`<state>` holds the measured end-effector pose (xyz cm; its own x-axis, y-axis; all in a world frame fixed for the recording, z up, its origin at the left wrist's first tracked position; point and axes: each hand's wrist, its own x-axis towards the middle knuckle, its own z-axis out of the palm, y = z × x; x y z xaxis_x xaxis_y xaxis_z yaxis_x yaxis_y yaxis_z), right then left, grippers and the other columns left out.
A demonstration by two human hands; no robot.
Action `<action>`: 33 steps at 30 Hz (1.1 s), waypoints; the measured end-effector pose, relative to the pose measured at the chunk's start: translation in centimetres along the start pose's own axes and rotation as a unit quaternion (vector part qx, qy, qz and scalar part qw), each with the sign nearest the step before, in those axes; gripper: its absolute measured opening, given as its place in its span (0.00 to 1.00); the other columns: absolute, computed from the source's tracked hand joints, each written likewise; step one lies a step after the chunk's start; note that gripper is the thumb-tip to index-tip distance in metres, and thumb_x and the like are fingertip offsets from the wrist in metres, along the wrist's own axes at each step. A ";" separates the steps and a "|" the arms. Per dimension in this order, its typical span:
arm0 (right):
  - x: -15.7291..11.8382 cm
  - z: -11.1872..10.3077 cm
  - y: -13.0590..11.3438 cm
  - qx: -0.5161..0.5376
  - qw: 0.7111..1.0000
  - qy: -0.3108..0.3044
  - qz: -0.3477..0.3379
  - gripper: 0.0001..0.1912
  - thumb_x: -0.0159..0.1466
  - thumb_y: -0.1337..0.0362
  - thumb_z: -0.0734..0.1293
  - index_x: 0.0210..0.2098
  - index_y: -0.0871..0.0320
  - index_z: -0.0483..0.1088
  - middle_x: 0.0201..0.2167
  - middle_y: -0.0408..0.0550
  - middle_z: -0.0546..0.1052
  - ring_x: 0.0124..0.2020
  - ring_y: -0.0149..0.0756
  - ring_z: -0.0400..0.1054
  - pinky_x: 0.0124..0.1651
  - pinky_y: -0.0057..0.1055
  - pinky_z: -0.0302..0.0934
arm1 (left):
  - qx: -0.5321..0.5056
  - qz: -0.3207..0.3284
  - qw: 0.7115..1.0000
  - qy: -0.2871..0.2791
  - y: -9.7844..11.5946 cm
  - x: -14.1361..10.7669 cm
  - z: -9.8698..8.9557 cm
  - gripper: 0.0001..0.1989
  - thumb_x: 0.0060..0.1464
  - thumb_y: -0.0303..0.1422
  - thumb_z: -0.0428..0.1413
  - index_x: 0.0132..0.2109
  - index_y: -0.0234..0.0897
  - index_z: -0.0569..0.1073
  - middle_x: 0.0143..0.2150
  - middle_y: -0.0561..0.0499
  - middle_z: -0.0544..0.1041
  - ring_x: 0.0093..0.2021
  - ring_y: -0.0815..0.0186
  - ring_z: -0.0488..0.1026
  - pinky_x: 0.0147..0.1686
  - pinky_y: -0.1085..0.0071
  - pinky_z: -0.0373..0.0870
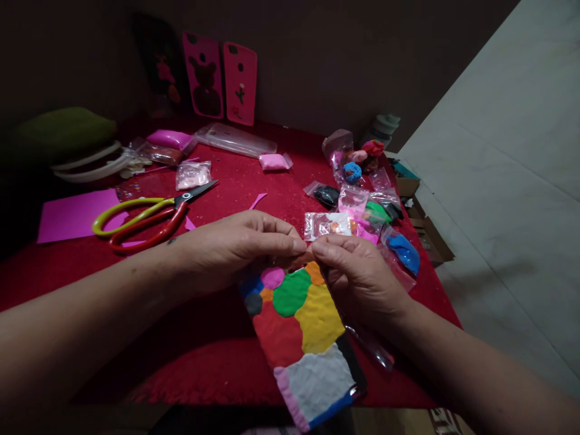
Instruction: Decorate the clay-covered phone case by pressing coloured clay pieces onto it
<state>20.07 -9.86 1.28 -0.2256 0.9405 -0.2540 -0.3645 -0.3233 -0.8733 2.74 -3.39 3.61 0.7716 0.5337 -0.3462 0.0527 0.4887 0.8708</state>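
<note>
Patchwork panel (pixel 299 338) in clay-like colours: lower centre of frame, directly below both hands, seen tilted. Long axis runs from centre of frame down and slightly right; upper short edge lies under the fingers, lower end reaches frame bottom. Left hand (pixel 254 241) covers the upper-left part of that edge, right hand (pixel 362 269) the upper-right corner; neither clearly nearer. Fingers of both bent inward, thumb tips almost meeting. Cannot tell how firmly either is closed, or whether on the panel or some small bit; undersides hidden.

Clear packet (pixel 327 226) just beyond the fingertips. Scissors (pixel 181 202) left of centre on the red worktop (pixel 181 344). Upper left: 2 pink cases, bear case (pixel 203 75) and flower case (pixel 240 84), upright. Packet print too small to read; no brand or label legible.
</note>
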 end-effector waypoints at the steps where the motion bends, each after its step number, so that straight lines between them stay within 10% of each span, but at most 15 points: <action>1: 0.0 0.0 0.0 -0.007 1.000 0.003 -0.002 0.12 0.55 0.57 0.73 0.25 0.60 0.71 0.17 0.38 0.62 0.18 0.24 0.49 0.26 0.27 0.50 | -0.003 -0.001 1.000 0.001 0.0 0.0 0.0 0.12 0.56 0.28 0.55 0.24 0.32 0.71 0.21 0.54 0.66 0.21 0.77 0.60 0.22 0.82 0.57; 33: -0.4 0.1 -0.3 -0.047 0.999 0.001 -0.020 0.11 0.58 0.60 0.70 0.26 0.60 0.70 0.19 0.39 0.60 0.21 0.25 0.50 0.26 0.27 0.45 | 0.049 -0.017 0.999 0.009 0.1 0.0 -0.1 0.14 0.52 0.36 0.60 0.24 0.33 0.69 0.21 0.55 0.65 0.22 0.75 0.57 0.23 0.77 0.51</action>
<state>20.18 -10.11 1.72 -0.2110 0.9528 -0.2184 -0.2872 -0.2740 -0.9178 2.71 -3.23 3.69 0.7572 0.5297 -0.3820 0.1423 0.4370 0.8881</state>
